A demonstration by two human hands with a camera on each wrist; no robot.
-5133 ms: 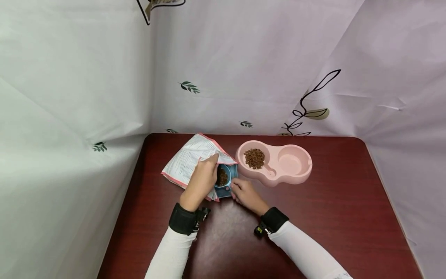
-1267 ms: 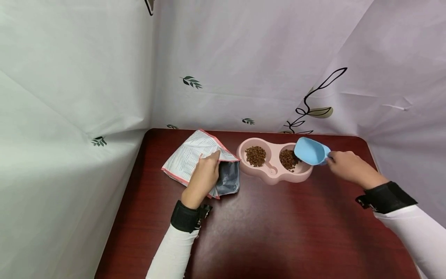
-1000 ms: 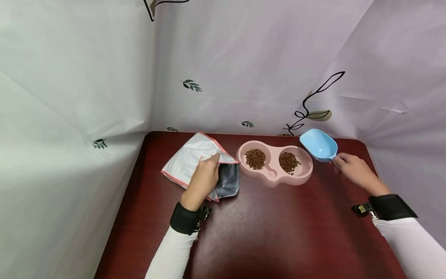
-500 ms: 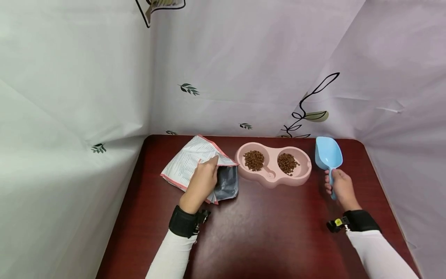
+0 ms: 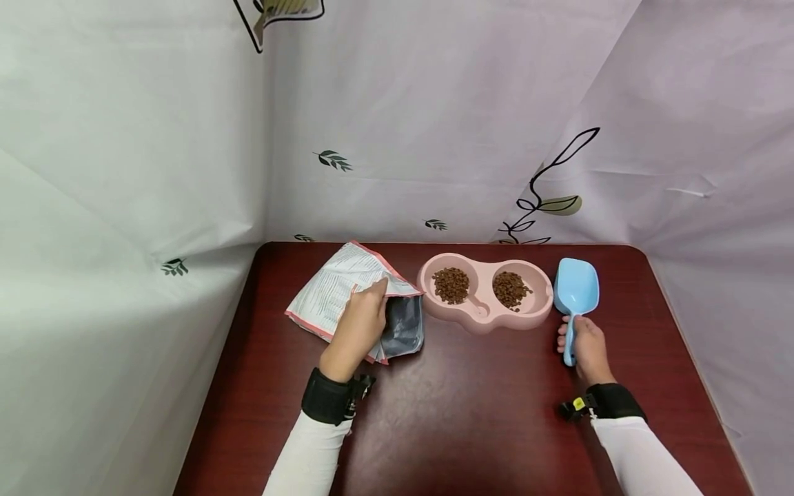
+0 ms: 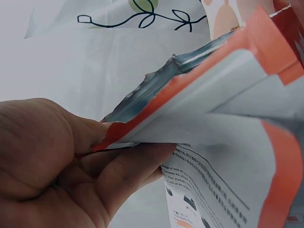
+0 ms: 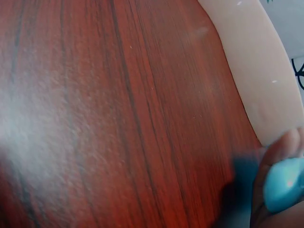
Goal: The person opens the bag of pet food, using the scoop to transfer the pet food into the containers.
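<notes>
On the left of the table, my left hand [image 5: 362, 313] pinches the mouth edge of a white, red-edged pet food bag [image 5: 325, 293]; its silvery lining shows. The left wrist view has thumb and fingers on either side of the bag's rim [image 6: 209, 123]. My right hand [image 5: 591, 348] grips the handle of a light blue scoop [image 5: 577, 286], right of a pink double pet bowl [image 5: 480, 324]. No food shows in the scoop. Brown kibble lies in the left bowl [image 5: 451, 285] and right bowl [image 5: 510, 289]. Whether the scoop touches the table I cannot tell.
The dark red table [image 5: 484, 413] extends in front of the bowl and the bag. White patterned sheeting [image 5: 397, 124] hangs behind and at both sides. In the right wrist view the bowl's pale side [image 7: 259, 71] stands close to the scoop handle [image 7: 282, 185].
My right hand has taken the scoop from the bag, tipped kibble into the right bowl, then drawn the scoop down beside the bowl. The left hand has stayed on the bag.
</notes>
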